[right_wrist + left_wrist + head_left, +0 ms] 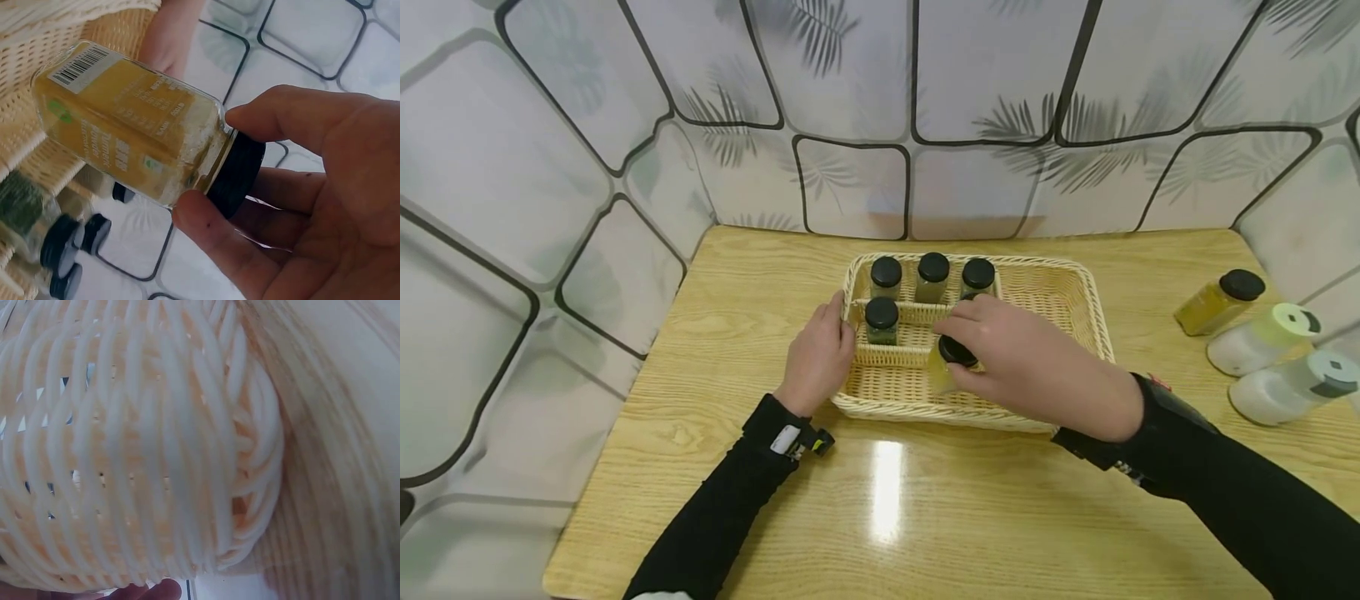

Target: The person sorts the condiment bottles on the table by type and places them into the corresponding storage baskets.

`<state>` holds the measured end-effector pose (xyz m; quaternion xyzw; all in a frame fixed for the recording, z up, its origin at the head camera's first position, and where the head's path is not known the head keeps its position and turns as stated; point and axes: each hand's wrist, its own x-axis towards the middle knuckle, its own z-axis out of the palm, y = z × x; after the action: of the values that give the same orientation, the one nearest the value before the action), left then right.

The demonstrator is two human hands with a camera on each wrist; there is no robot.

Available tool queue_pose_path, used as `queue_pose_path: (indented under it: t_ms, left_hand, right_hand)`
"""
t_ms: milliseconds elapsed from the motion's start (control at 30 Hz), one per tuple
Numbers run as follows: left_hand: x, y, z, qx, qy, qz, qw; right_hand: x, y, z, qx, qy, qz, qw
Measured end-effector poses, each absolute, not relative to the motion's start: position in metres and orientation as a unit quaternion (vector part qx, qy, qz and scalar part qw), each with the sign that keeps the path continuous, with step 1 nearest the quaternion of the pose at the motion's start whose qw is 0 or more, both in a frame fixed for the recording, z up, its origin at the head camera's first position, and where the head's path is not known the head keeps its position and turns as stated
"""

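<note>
My right hand (1022, 350) pinches the black lid of a glass spice jar (128, 119) of yellow powder, its label reading turmeric powder. The jar is over the front compartment of a pale wicker basket (925, 408). My left hand (820, 354) holds the basket's left end, fingers at the rim; the woven wall (144, 444) fills most of the left wrist view. Inside the basket, several black-lidded jars stand in the back row, among them a middle jar (932, 279). A jar of green herbs (882, 321) stands in the middle row. My right hand partly hides another lid.
On the wooden table (760, 283), right of the basket, a yellow jar (1213, 304) lies tilted near two white bottles, one with a green cap (1262, 337), the other with a grey cap (1292, 387). A patterned curtain (970, 183) borders the table's back and sides.
</note>
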<state>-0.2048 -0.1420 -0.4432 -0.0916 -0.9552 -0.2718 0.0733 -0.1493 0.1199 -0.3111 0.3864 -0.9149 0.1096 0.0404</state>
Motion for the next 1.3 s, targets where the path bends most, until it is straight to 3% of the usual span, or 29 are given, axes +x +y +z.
queue_pose_path:
  t_ms: [533, 1300]
  left_hand:
    - [-0.206, -0.141, -0.443, -0.085, -0.956, -0.272, 0.068]
    - [-0.204, -0.143, -0.443, -0.084, -0.955, -0.276, 0.064]
  right_hand:
    - [-0.166, 0.067, -0.340, 0.429, -0.897, 0.104, -0.008]
    - [-0.184, 0.041, -0.355, 0.442, -0.891, 0.102, -0.008]
